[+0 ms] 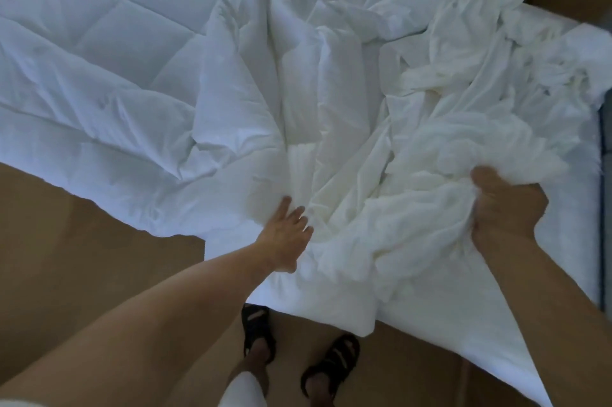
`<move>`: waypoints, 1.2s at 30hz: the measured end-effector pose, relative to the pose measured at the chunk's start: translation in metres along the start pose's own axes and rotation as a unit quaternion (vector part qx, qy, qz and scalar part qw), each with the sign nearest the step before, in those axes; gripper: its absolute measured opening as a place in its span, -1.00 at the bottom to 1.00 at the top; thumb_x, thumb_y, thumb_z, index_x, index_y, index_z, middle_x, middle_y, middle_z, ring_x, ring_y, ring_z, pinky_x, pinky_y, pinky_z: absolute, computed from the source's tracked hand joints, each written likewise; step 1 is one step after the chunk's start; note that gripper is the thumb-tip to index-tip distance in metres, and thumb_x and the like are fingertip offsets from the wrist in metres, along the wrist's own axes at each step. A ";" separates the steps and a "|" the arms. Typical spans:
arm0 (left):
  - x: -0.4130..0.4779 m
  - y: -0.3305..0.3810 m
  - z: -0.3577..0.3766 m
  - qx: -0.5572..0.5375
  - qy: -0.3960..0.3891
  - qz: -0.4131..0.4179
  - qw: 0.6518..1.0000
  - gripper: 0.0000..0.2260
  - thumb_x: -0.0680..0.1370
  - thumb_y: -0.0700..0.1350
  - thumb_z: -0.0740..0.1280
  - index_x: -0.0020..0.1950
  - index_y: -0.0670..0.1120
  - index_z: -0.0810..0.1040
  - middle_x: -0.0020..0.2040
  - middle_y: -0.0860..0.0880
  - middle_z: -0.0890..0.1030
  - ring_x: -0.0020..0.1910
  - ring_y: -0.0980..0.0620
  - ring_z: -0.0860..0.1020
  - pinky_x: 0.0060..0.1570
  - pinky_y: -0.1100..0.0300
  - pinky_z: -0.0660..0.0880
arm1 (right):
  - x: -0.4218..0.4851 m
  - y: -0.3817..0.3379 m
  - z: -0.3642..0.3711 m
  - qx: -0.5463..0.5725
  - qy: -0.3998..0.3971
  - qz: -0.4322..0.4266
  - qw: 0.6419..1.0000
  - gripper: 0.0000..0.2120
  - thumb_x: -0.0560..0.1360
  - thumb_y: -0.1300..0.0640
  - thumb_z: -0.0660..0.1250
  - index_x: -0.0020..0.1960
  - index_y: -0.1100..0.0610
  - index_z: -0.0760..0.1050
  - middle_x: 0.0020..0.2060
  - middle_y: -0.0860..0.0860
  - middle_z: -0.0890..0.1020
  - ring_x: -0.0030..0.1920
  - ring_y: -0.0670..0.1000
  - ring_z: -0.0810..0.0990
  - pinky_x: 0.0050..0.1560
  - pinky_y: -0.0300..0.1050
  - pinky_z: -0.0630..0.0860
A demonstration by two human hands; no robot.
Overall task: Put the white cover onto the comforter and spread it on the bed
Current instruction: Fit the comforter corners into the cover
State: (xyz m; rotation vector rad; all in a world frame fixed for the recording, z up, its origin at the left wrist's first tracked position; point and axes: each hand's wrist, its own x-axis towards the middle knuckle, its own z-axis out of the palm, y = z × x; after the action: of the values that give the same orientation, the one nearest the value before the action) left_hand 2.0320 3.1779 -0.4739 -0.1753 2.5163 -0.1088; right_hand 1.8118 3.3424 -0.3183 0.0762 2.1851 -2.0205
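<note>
Hands are working at the near edge of the bedding, one on each side of a heap of cloth. The right hand (503,204) is closing into a fist around a bunched handful of the thin, creased white fabric cover (463,102), fingers buried in the folds and the bare forearm reaching in from the lower right. The left hand (288,234) is lying open and flat, fingers spread and pointing away from the body, pressing on the cloth just where the cover's folds are meeting the thick white quilted comforter (99,52). The cover is lying crumpled in a loose pile over the right half of the bedding, its wrinkles running from the far side down to the gripping fist, and part of it is trailing across the middle in long ridges. The comforter is stretching out to the left and far side, its stitched squares showing plainly there, while its middle is disappearing under the cover; whether any of it is already inside the cover cannot be told. Both are resting on the bed (596,42), whose pale surface with a darker side is showing at the right edge. Below the bedding, the person's feet in black strapped sandals (331,360) are standing on the brown floor (82,241), close to the hanging near edge.
</note>
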 end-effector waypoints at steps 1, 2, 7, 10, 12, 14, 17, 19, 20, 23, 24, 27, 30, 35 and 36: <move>0.000 0.013 0.007 0.003 0.006 0.031 1.000 -0.20 0.46 0.17 0.40 0.56 -0.14 0.18 0.52 -0.19 0.25 0.56 -0.21 0.05 0.46 -0.35 -0.23 | 0.007 -0.002 -0.010 0.003 0.015 -0.007 1.000 -0.61 0.35 0.33 0.51 0.10 0.03 0.56 -0.02 -0.20 0.66 -0.04 -0.21 0.68 0.01 -0.22 0.61; 0.001 0.027 0.014 0.007 0.010 0.061 0.998 -0.17 0.45 0.17 0.42 0.56 -0.16 0.15 0.52 -0.20 0.24 0.55 -0.22 0.07 0.47 -0.34 -0.19 | 0.014 -0.004 -0.019 0.004 0.025 -0.007 1.000 -0.61 0.36 0.33 0.51 0.11 0.04 0.56 -0.03 -0.21 0.65 -0.08 -0.24 0.67 -0.01 -0.23 0.61; 0.012 0.096 0.030 0.007 0.008 0.114 0.993 0.10 0.35 0.19 0.54 0.60 -0.18 -0.08 0.59 -0.24 -0.17 0.57 -0.27 -0.18 0.47 -0.39 -0.06 | 0.027 0.005 -0.046 -0.021 0.016 -0.005 1.000 -0.62 0.38 0.34 0.50 0.11 0.05 0.55 -0.09 -0.24 0.62 -0.18 -0.32 0.63 -0.06 -0.29 0.61; 0.018 0.124 0.038 -0.013 -0.026 0.066 0.997 0.24 0.27 0.16 0.61 0.60 -0.12 -0.23 0.52 -0.24 -0.46 0.49 -0.37 -0.39 0.36 -0.54 -0.07 | 0.033 0.019 -0.049 -0.036 0.002 -0.005 0.999 -0.62 0.37 0.33 0.51 0.12 0.06 0.55 -0.09 -0.23 0.63 -0.14 -0.28 0.64 -0.07 -0.28 0.60; 0.019 0.133 0.051 -0.025 -0.027 0.012 0.999 0.20 0.35 0.09 0.58 0.57 -0.06 -0.34 0.45 -0.21 -0.58 0.43 -0.42 -0.47 0.29 -0.61 -0.08 | 0.037 0.027 -0.050 -0.048 -0.007 -0.002 0.999 -0.62 0.35 0.31 0.52 0.13 0.11 0.57 -0.06 -0.17 0.66 -0.07 -0.18 0.67 0.02 -0.19 0.62; 0.022 0.134 0.059 -0.036 -0.029 -0.017 0.999 -0.02 0.53 -0.01 0.42 0.58 0.00 -0.35 0.45 -0.21 -0.56 0.43 -0.46 -0.43 0.26 -0.62 -0.02 | 0.041 0.035 -0.050 -0.045 -0.010 0.003 0.999 -0.59 0.31 0.29 0.52 0.15 0.19 0.60 0.01 -0.05 0.69 0.01 -0.04 0.69 0.06 -0.11 0.63; 0.027 0.124 0.051 -0.021 -0.011 -0.017 1.000 -0.22 0.53 -0.03 0.38 0.59 -0.05 -0.04 0.59 -0.31 -0.06 0.47 -0.52 0.14 0.11 -0.52 0.36 | 0.047 0.044 -0.050 -0.040 -0.019 0.004 0.999 -0.66 0.34 0.36 0.49 0.09 0.19 0.60 -0.04 -0.04 0.69 -0.02 -0.03 0.70 0.02 -0.11 0.64; 0.034 0.116 0.051 -0.019 -0.033 -0.007 0.999 -0.31 0.37 -0.08 0.48 0.42 -0.13 0.25 0.33 -0.29 0.52 0.08 -0.37 0.60 -0.26 -0.20 0.59 | 0.050 0.047 -0.050 -0.039 -0.026 0.004 0.999 -0.70 0.35 0.38 0.47 0.04 0.15 0.59 -0.10 -0.11 0.68 -0.08 -0.11 0.70 -0.04 -0.18 0.62; 0.037 0.112 0.052 -0.026 -0.012 0.007 1.000 -0.32 0.32 -0.12 0.51 0.36 -0.17 0.31 0.13 -0.25 0.63 -0.12 -0.27 0.64 -0.39 -0.04 0.58 | 0.051 0.048 -0.051 -0.037 -0.028 0.004 0.999 -0.70 0.36 0.38 0.47 0.04 0.14 0.59 -0.11 -0.12 0.67 -0.09 -0.13 0.69 -0.05 -0.20 0.62; 0.035 0.091 0.027 -0.064 0.032 0.026 0.997 -0.43 0.54 -0.16 0.35 0.50 -0.22 0.23 0.11 -0.18 0.59 -0.10 -0.20 0.63 -0.28 0.01 0.50 | 0.054 0.048 -0.057 -0.025 -0.031 0.011 0.999 -0.68 0.35 0.38 0.48 0.05 0.13 0.59 -0.07 -0.11 0.68 -0.06 -0.10 0.70 0.00 -0.15 0.63; 0.033 0.086 0.018 -0.057 0.036 0.018 0.998 -0.48 0.62 -0.20 0.21 0.55 -0.23 0.13 0.21 -0.18 0.54 0.01 -0.23 0.61 -0.16 -0.03 0.50 | 0.055 0.045 -0.060 -0.020 -0.030 0.015 0.999 -0.67 0.35 0.37 0.48 0.06 0.12 0.59 -0.04 -0.10 0.67 -0.06 -0.11 0.69 0.00 -0.15 0.62; 0.017 0.069 -0.023 -0.067 0.045 -0.022 0.997 -0.50 0.65 -0.25 0.07 0.58 -0.25 0.03 0.33 -0.19 0.49 0.09 -0.28 0.60 0.00 -0.06 0.48 | 0.055 0.026 -0.072 -0.020 -0.034 0.008 0.999 -0.65 0.36 0.31 0.49 0.08 0.06 0.57 -0.02 -0.15 0.65 -0.11 -0.26 0.65 -0.04 -0.21 0.61; 0.004 0.039 -0.054 -0.138 0.096 -0.099 0.981 -0.58 0.67 -0.15 0.08 0.55 -0.14 0.17 0.24 -0.15 0.59 0.09 -0.24 0.60 0.05 0.00 0.52 | 0.061 -0.001 -0.086 0.002 -0.026 -0.007 1.000 -0.60 0.40 0.33 0.47 0.22 0.15 0.55 0.07 -0.09 0.63 -0.17 -0.36 0.62 -0.12 -0.35 0.59; -0.017 -0.016 -0.143 -0.349 0.280 -0.258 0.857 -0.77 0.66 -0.11 0.17 0.05 -0.24 0.52 0.01 -0.30 0.64 0.01 -0.31 0.59 -0.07 -0.02 0.43 | 0.067 -0.049 -0.098 0.024 -0.018 -0.010 1.000 -0.47 0.35 0.27 0.50 0.31 0.21 0.54 0.17 -0.01 0.63 0.12 -0.01 0.64 0.19 0.04 0.58; -0.022 -0.030 -0.165 -0.371 0.304 -0.286 0.830 -0.75 0.66 -0.13 0.16 0.01 -0.27 0.54 0.00 -0.32 0.63 0.01 -0.32 0.58 -0.07 -0.02 0.41 | 0.065 -0.061 -0.098 0.031 -0.027 -0.012 0.999 -0.43 0.33 0.27 0.51 0.33 0.20 0.52 0.19 -0.02 0.62 0.16 0.02 0.63 0.21 0.07 0.57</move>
State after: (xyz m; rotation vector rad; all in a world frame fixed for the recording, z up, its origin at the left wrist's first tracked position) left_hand 1.9564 3.1580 -0.3239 -1.4068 2.8884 0.6958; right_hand 1.7301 3.4300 -0.2615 0.0026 2.1018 -2.0773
